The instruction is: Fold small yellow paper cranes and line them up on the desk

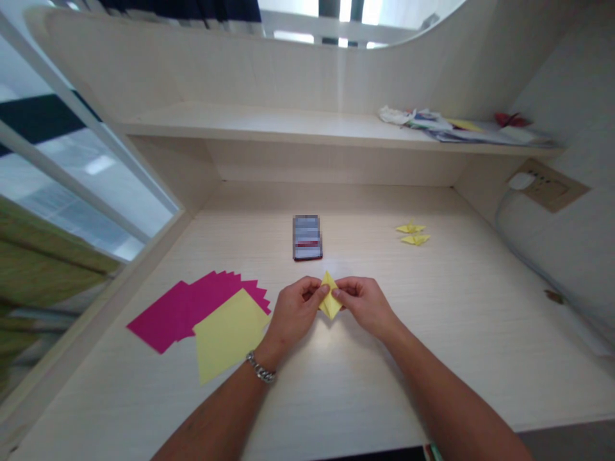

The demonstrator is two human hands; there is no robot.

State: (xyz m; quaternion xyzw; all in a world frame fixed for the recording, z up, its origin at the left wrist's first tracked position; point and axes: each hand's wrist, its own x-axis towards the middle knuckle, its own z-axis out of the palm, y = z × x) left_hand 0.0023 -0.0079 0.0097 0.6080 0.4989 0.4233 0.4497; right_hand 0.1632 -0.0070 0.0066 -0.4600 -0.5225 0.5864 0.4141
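While you pinch the small, diamond-shaped folded yellow paper [330, 309], line up its edges and press each crease evenly with your thumbs, gently enough to spare the pointed tips. It lies between your hands, its left side gripped by thumb and fingers of your left hand [294, 309], its right side likewise by your right hand [366, 303]. Beyond it rests a dark-edged rectangular phone [307, 237]; left of it, a flat square yellow paper sheet [228, 339] overlaps fanned magenta paper sheets [166, 317].
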